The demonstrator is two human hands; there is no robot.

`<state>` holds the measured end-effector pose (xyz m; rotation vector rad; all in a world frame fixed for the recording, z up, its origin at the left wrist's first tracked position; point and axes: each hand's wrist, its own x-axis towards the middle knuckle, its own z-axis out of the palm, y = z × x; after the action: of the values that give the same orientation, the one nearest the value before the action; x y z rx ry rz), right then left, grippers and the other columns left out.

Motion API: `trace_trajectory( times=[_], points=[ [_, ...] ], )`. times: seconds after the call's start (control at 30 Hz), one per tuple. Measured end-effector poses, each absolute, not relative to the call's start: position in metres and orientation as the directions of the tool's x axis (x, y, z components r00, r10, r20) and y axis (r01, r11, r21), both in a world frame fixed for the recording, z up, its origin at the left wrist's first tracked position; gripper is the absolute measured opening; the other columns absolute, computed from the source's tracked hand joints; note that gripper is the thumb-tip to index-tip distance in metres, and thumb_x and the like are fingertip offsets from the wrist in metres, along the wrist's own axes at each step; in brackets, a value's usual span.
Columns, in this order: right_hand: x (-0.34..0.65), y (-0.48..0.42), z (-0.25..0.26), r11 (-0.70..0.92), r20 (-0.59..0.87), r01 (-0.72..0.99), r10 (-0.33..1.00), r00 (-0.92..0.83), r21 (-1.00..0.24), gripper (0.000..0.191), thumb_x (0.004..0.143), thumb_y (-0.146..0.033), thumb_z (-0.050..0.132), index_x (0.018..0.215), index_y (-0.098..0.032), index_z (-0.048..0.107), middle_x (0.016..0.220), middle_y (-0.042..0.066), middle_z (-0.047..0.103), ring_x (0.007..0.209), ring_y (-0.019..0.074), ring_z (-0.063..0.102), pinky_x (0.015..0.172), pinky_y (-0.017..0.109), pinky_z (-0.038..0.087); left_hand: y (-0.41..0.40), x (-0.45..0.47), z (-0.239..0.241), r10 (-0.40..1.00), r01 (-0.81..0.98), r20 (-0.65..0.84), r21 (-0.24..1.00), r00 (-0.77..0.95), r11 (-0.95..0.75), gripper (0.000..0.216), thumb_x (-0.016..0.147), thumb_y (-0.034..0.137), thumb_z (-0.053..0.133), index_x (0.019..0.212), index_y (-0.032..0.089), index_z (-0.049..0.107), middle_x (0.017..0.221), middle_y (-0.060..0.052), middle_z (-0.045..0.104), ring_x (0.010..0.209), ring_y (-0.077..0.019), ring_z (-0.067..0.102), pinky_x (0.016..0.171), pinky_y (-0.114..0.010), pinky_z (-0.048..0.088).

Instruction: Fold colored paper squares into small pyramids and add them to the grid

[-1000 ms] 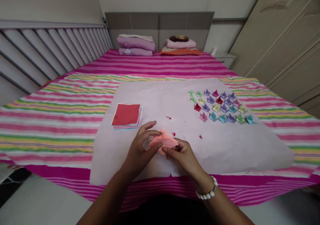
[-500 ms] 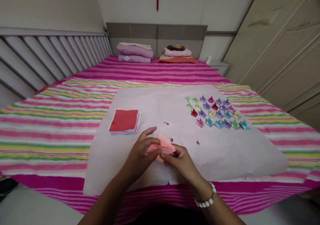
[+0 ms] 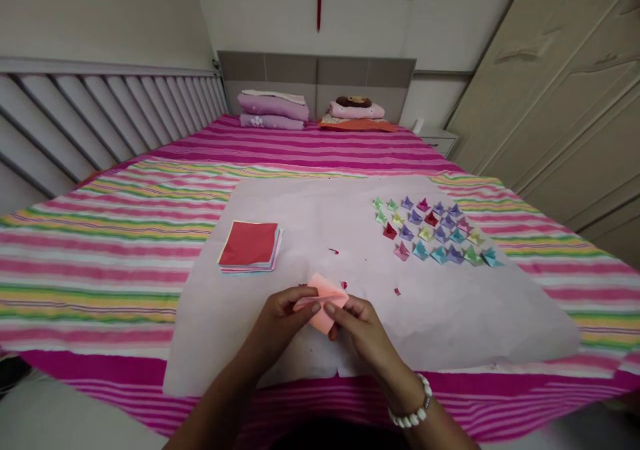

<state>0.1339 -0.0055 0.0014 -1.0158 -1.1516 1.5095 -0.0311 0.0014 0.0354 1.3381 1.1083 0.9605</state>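
Between my two hands is a folded piece of pink origami paper point(image 3: 323, 295), held above the large white sheet. My left hand point(image 3: 283, 317) pinches its left end, thumb in front and fingers behind. On the other side my right hand point(image 3: 363, 323) grips the right end, its thumb pressed on the front near the middle fold. A flap of the paper points up and another hangs down below the thumbs. To the left lies a stack of square coloured paper point(image 3: 249, 245) with a red sheet on top.
Several small folded paper boats point(image 3: 431, 229) stand in rows on the right of the white sheet point(image 3: 210, 350). Small red scraps point(image 3: 397, 291) lie near my hands. The sheet covers a striped bedspread point(image 3: 100, 283); folded bedding point(image 3: 274, 109) is piled by the headboard.
My left fingers have come down and closed on the paper's left end; the index finger was raised before. The paper's lower flap shows more. The view has tilted slightly.
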Motion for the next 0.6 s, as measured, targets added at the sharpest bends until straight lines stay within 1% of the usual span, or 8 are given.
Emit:
trace_trajectory(
  times=[0.1,0.2,0.3,0.37,0.47,0.53,0.6],
  points=[
    [0.1339,-0.0060,-0.0007,-0.123,-0.079,-0.223,0.978,-0.195,-0.967,0.030,0.080,-0.042,0.065,0.067,-0.015,0.067,0.049,-0.001,0.059,0.047,0.0105,0.051,0.053,0.023,0.040,-0.0001,-0.0309,0.0305,0.974,0.126,0.026,0.990,0.226,-0.056,0.021,0.077,0.028,0.065,0.093,0.018,0.074,0.082,-0.003,0.066,0.079,-0.0173,0.056,0.072,-0.028,0.044],
    [0.1342,-0.0060,-0.0028,-0.146,-0.096,-0.267,0.976,-0.194,-0.953,0.023,0.079,-0.035,0.064,0.066,-0.016,0.066,0.050,-0.001,0.060,0.048,0.0110,0.051,0.053,0.023,0.039,-0.0025,-0.0328,0.0265,0.955,0.118,0.072,0.987,0.287,-0.110,0.026,0.080,0.022,0.059,0.101,0.023,0.074,0.091,-0.004,0.066,0.081,-0.0165,0.058,0.071,-0.027,0.046],
    [0.1344,-0.0060,-0.0030,-0.154,-0.093,-0.293,0.973,-0.212,-0.944,0.017,0.078,-0.028,0.060,0.069,-0.016,0.067,0.050,0.000,0.059,0.049,0.0121,0.052,0.052,0.024,0.039,-0.0034,-0.0351,0.0267,0.937,0.093,0.072,0.990,0.342,-0.110,0.029,0.080,0.016,0.054,0.098,0.026,0.075,0.096,-0.004,0.065,0.079,-0.0150,0.059,0.065,-0.025,0.046],
    [0.1341,-0.0065,-0.0012,-0.162,-0.096,-0.299,0.970,-0.224,-0.940,0.017,0.078,-0.026,0.058,0.069,-0.015,0.067,0.050,0.000,0.059,0.049,0.0121,0.052,0.053,0.024,0.039,-0.0028,-0.0357,0.0280,0.932,0.090,0.115,0.984,0.344,-0.155,0.030,0.079,0.014,0.053,0.095,0.026,0.075,0.096,-0.004,0.066,0.082,-0.0156,0.060,0.067,-0.025,0.047],
    [0.1333,-0.0081,0.0026,-0.143,-0.072,-0.331,0.973,-0.218,-0.933,0.026,0.081,-0.031,0.055,0.064,-0.015,0.065,0.049,0.002,0.060,0.049,0.0127,0.053,0.054,0.025,0.039,-0.0018,-0.0354,0.0298,0.918,0.145,0.218,0.950,0.333,-0.278,0.033,0.080,0.011,0.050,0.096,0.025,0.075,0.091,-0.004,0.065,0.084,-0.0166,0.061,0.072,-0.028,0.047],
    [0.1331,-0.0088,0.0041,-0.118,-0.042,-0.375,0.978,-0.204,-0.920,0.037,0.084,-0.040,0.053,0.057,-0.016,0.060,0.049,0.003,0.060,0.049,0.0142,0.055,0.055,0.027,0.040,-0.0024,-0.0349,0.0313,0.905,0.200,0.273,0.916,0.327,-0.349,0.037,0.079,0.008,0.047,0.099,0.024,0.074,0.087,-0.004,0.064,0.080,-0.0161,0.061,0.071,-0.029,0.047],
    [0.1335,-0.0088,0.0042,-0.116,-0.041,-0.392,0.980,-0.195,-0.913,0.042,0.084,-0.048,0.056,0.056,-0.017,0.059,0.049,0.003,0.061,0.048,0.0146,0.055,0.054,0.027,0.040,-0.0045,-0.0346,0.0340,0.894,0.232,0.294,0.895,0.338,-0.382,0.039,0.077,0.006,0.047,0.102,0.023,0.073,0.086,-0.004,0.062,0.078,-0.0156,0.059,0.069,-0.028,0.046]
  ],
)
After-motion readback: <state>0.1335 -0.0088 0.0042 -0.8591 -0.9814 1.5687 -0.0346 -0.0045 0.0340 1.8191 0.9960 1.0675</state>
